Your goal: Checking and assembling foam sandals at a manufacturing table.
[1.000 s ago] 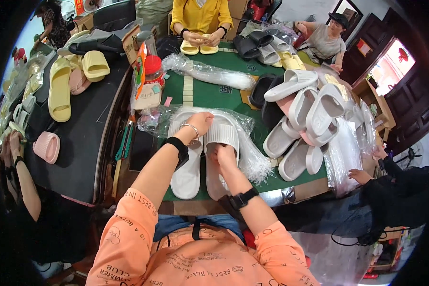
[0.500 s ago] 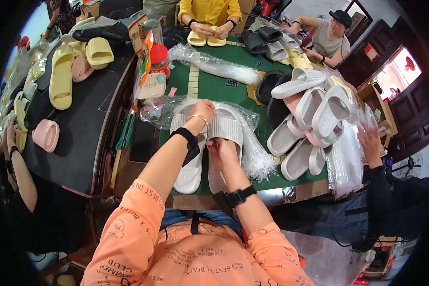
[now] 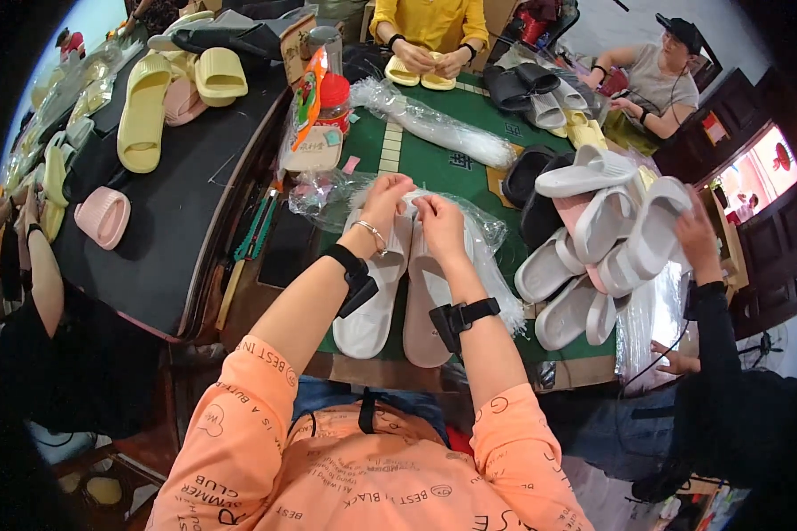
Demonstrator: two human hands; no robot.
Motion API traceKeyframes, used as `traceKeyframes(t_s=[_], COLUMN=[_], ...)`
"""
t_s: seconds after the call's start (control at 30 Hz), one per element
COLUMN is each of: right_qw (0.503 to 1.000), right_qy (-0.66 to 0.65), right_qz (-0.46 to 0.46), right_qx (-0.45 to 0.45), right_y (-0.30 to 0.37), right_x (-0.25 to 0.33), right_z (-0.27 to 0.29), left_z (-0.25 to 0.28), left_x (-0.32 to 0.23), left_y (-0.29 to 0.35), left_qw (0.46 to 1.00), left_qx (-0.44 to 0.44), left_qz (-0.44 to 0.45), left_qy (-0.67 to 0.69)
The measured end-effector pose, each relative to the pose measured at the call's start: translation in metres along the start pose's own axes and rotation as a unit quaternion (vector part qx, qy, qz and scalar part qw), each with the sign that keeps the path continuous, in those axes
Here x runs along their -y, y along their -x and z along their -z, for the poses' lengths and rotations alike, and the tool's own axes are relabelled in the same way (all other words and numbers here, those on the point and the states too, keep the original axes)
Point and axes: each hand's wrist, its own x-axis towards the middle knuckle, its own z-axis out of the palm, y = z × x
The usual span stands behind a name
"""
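Observation:
A pair of slides stands side by side at the near edge of the green table: a pale grey slide (image 3: 363, 323) on the left and a slightly pinker grey slide (image 3: 427, 332) on the right. Over their straps, my left hand (image 3: 383, 211) and my right hand (image 3: 440, 226) are close together with fingertips pinched. Whatever they pinch is too small to make out. My hands and wrists cover much of both straps. Clear plastic wrap (image 3: 314, 203) lies behind my hands, and a bundle of thin clear strands (image 3: 507, 310) fans out beside the right slide.
Grey slides (image 3: 558, 265) are piled to the right, where another person's hand (image 3: 700, 234) touches one. A long strand bundle (image 3: 443, 124), a red-lidded jar (image 3: 334, 102) and a green-handled cutter (image 3: 255, 228) lie around. Yellow slides (image 3: 143, 115) rest on the black table. Across sits a person in yellow.
My right hand has come up from inside the right slide's strap to meet my left hand above the straps. At right, a neighbour's hand has reached onto the piled slides. The view has shifted slightly.

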Motion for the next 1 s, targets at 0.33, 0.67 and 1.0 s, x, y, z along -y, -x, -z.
traceKeyframes(t_s=[0.33, 0.67, 1.0], right_qw=[0.991, 0.943, 0.973], right_qy=[-0.120, -0.327, -0.221], right_qz=[0.036, -0.049, 0.033], right_qx=[0.041, -0.046, -0.049], right_y=[0.000, -0.004, -0.003], right_x=[0.000, -0.008, -0.017], right_z=[-0.013, -0.008, -0.014], left_z=[-0.001, 0.006, 0.004], left_x=[0.013, 0.036, 0.020], left_y=[-0.004, 0.002, 0.010], left_qw=[0.998, 0.969, 0.999], left_qx=[-0.032, -0.018, -0.019], left_qz=[0.057, -0.103, -0.034], left_qy=[0.015, -0.225, -0.016])
